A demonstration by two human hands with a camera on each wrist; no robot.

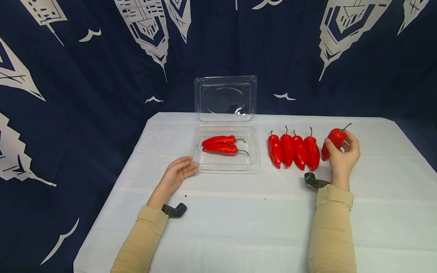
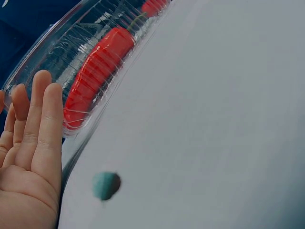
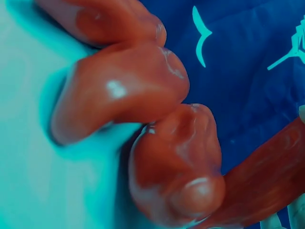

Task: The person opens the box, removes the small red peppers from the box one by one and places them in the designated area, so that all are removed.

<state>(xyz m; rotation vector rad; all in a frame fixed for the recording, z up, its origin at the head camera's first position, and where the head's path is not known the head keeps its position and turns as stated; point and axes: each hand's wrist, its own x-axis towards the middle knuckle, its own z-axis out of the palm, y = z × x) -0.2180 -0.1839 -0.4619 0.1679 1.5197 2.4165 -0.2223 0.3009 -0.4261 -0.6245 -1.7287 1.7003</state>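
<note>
Two red chili peppers point(image 1: 219, 150) lie side by side in the base of a clear plastic clamshell box point(image 1: 225, 165), stems to the right. The box's lid point(image 1: 223, 98) stands raised at the back. My left hand point(image 1: 176, 174) is at the box's front left corner, fingers extended at its edge; whether they press it cannot be told. At the right, my right hand point(image 1: 343, 157) pinches a red pepper point(image 1: 336, 137) between thumb and fingers, its stem pointing up and right. The right wrist view shows this pepper point(image 3: 267, 176) at the right edge, fingers mostly hidden.
Several more red peppers point(image 1: 286, 149) lie in a row between the box and my right hand, stems toward the back. A white cloth point(image 1: 246, 227) covers the table. A dark blue patterned curtain point(image 1: 239, 45) hangs behind it. Small dark specks point(image 1: 186, 196) dot the cloth.
</note>
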